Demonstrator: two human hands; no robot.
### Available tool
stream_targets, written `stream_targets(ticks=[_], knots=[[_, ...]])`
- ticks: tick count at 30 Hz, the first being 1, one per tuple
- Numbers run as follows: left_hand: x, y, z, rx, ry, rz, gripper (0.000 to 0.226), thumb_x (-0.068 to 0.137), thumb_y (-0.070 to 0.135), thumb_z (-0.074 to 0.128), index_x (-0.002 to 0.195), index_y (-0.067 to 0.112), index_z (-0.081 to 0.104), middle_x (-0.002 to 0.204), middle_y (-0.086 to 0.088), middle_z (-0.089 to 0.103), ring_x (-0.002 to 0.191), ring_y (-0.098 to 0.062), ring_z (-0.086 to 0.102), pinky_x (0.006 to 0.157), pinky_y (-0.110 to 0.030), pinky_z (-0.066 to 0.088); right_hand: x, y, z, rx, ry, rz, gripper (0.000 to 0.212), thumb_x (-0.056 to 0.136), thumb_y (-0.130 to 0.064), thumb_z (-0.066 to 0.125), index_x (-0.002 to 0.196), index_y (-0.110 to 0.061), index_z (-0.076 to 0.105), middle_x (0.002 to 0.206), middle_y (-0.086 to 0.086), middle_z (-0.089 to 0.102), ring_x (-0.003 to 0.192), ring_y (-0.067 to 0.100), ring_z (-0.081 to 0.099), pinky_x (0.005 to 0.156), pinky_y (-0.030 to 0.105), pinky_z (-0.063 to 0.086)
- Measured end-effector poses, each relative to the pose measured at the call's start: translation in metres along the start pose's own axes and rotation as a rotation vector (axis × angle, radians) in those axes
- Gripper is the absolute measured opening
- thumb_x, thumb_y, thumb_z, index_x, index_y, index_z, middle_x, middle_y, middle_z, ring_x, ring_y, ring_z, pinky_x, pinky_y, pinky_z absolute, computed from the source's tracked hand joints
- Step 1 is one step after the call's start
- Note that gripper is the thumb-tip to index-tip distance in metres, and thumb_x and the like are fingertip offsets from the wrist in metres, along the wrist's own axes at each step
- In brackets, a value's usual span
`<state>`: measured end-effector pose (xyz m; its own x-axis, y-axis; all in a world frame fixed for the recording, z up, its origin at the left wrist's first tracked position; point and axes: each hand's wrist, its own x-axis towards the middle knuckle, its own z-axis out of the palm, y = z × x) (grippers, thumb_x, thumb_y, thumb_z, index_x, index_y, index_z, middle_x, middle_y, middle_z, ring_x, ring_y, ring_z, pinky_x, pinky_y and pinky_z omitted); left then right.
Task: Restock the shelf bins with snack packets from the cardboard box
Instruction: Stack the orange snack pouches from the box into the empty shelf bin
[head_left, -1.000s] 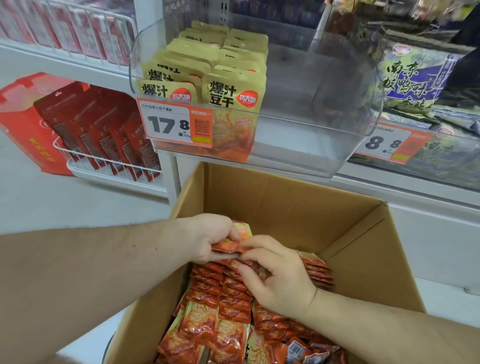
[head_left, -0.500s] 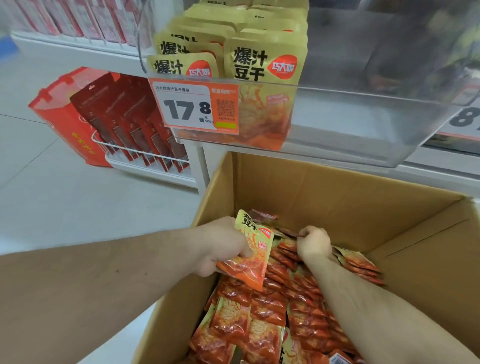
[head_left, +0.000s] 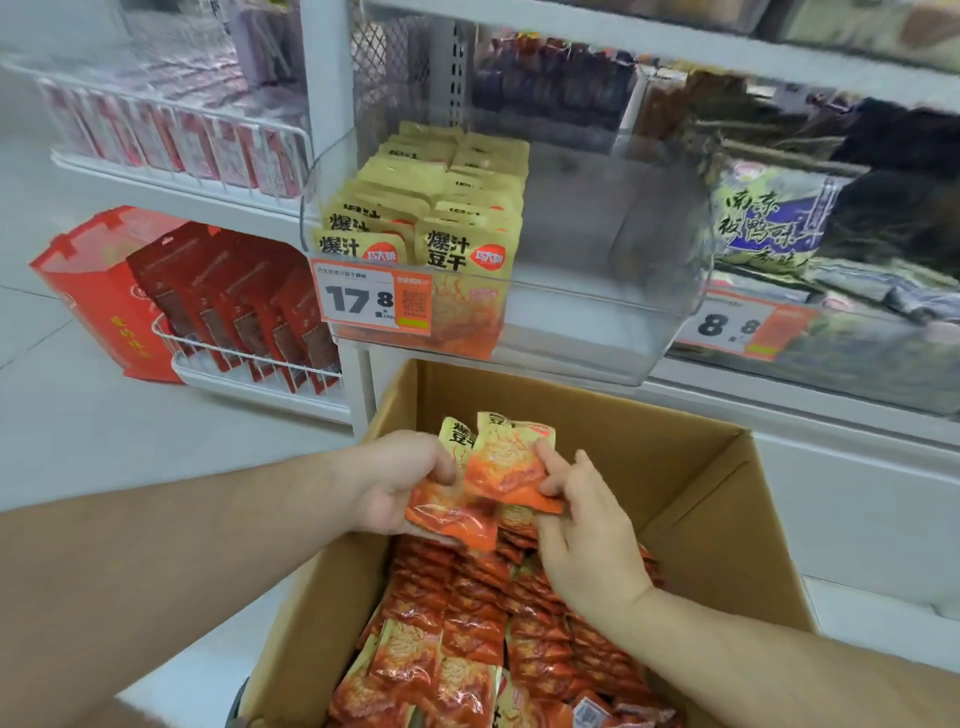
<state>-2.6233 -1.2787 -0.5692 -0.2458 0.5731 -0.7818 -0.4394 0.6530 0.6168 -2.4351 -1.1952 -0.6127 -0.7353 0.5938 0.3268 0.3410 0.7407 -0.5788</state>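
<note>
— Head camera's looking down into the cardboard box (head_left: 691, 467); what are the hands doing?

— Both are up over its far-left corner. The left hand (head_left: 400, 483) has its fingers curled round a small stack of snack packets (head_left: 452, 512), thumb on top. The right hand (head_left: 587, 525) pinches one more orange packet (head_left: 506, 462) by its right edge, thumb and fingertips closed on it, and that packet overlaps the stack in the left hand.

— And the rest of the stock?

— Rows of the same orange packets (head_left: 457, 639) fill the bottom of the box, standing on edge, packed tight.

— Where's the bin?

— Straight above the box: a clear plastic bin (head_left: 597, 312) on the shelf. Its left half holds two rows of yellow-topped packets (head_left: 447, 208); the right half looks bare. An orange price tag (head_left: 371, 299) reading 17.8 is stuck on the front.

— Anything beside it?

— Green and purple bags (head_left: 769, 218) to the right, blurred, probably another snack. Red packs (head_left: 234, 296) sit in a white wire rack (head_left: 260, 364) lower left, with a red box (head_left: 98, 291) on the floor beside them.
</note>
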Motion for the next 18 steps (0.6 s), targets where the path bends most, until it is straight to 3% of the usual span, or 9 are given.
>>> stream_targets(ticks=[2, 5, 6, 9, 13, 15, 16, 18], knots=[[-0.017, 0.006, 0.005, -0.085, -0.043, 0.063, 0.038, 0.102, 0.022, 0.033, 0.122, 0.009, 0.063, 0.109, -0.018, 0.073, 0.091, -0.032, 0.071, 0.078, -0.051, 0.059, -0.001, -0.009, -0.01, -0.149, 0.025, -0.175, 0.042, 0.072, 0.009, 0.07, 0.103, -0.011, 0.05, 0.117, 0.004, 0.07, 0.117, 0.018, 0.05, 0.117, 0.04, 0.027], [-0.042, 0.012, 0.011, -0.077, -0.122, 0.135, 0.055, 0.103, 0.054, 0.029, 0.11, 0.018, 0.069, 0.106, -0.009, 0.075, 0.1, -0.028, 0.069, 0.082, -0.046, 0.056, 0.003, -0.022, -0.026, -0.194, -0.002, -0.182, 0.034, 0.072, 0.004, 0.071, 0.102, -0.002, 0.056, 0.113, 0.008, 0.071, 0.097, 0.014, 0.06, 0.121, 0.027, 0.011], [-0.052, 0.013, 0.015, -0.036, -0.125, 0.162, 0.047, 0.102, 0.053, 0.038, 0.108, 0.019, 0.069, 0.101, -0.007, 0.076, 0.095, -0.026, 0.071, 0.082, -0.044, 0.056, 0.004, -0.027, -0.029, -0.191, 0.005, -0.19, 0.033, 0.073, 0.001, 0.07, 0.104, -0.004, 0.058, 0.116, 0.007, 0.07, 0.096, 0.012, 0.062, 0.121, 0.025, 0.008], [-0.068, 0.014, 0.021, 0.062, -0.081, 0.308, 0.009, 0.098, 0.021, 0.059, 0.1, 0.019, 0.068, 0.086, -0.002, 0.077, 0.073, -0.016, 0.072, 0.072, -0.034, 0.058, 0.004, -0.044, -0.04, -0.15, -0.051, -0.25, 0.048, 0.077, -0.004, 0.062, 0.124, 0.0, 0.057, 0.113, 0.001, 0.07, 0.1, 0.01, 0.064, 0.122, 0.028, 0.013], [-0.077, 0.021, 0.021, 0.065, -0.065, 0.469, 0.023, 0.096, 0.002, 0.059, 0.11, 0.019, 0.066, 0.097, -0.002, 0.077, 0.083, -0.018, 0.073, 0.072, -0.032, 0.057, 0.008, -0.057, -0.064, -0.058, -0.049, -0.336, 0.033, 0.078, -0.018, 0.053, 0.111, -0.023, 0.054, 0.141, -0.001, 0.056, 0.13, 0.013, 0.053, 0.12, 0.038, 0.023], [-0.081, 0.027, 0.02, 0.12, -0.04, 0.549, 0.034, 0.094, 0.002, 0.062, 0.123, 0.019, 0.06, 0.108, -0.002, 0.075, 0.099, -0.022, 0.071, 0.085, -0.039, 0.056, 0.014, -0.062, -0.081, -0.043, 0.067, -0.335, 0.03, 0.071, -0.022, 0.054, 0.101, -0.023, 0.059, 0.131, -0.003, 0.063, 0.121, 0.009, 0.057, 0.113, 0.034, 0.035], [-0.083, 0.029, 0.02, 0.155, -0.022, 0.584, 0.039, 0.093, 0.001, 0.063, 0.126, 0.021, 0.056, 0.111, -0.002, 0.074, 0.104, -0.023, 0.069, 0.09, -0.044, 0.055, 0.019, -0.065, -0.089, -0.038, 0.151, -0.271, 0.03, 0.07, -0.023, 0.057, 0.1, -0.022, 0.062, 0.118, -0.006, 0.068, 0.108, 0.011, 0.06, 0.101, 0.03, 0.042], [-0.085, 0.032, 0.021, 0.214, -0.001, 0.642, 0.045, 0.091, -0.001, 0.065, 0.127, 0.023, 0.052, 0.115, -0.003, 0.072, 0.108, -0.024, 0.068, 0.094, -0.048, 0.054, 0.033, -0.07, -0.105, 0.027, 0.186, -0.012, 0.036, 0.075, -0.023, 0.069, 0.109, -0.024, 0.059, 0.097, -0.016, 0.06, 0.083, 0.013, 0.056, 0.079, 0.024, 0.043]])
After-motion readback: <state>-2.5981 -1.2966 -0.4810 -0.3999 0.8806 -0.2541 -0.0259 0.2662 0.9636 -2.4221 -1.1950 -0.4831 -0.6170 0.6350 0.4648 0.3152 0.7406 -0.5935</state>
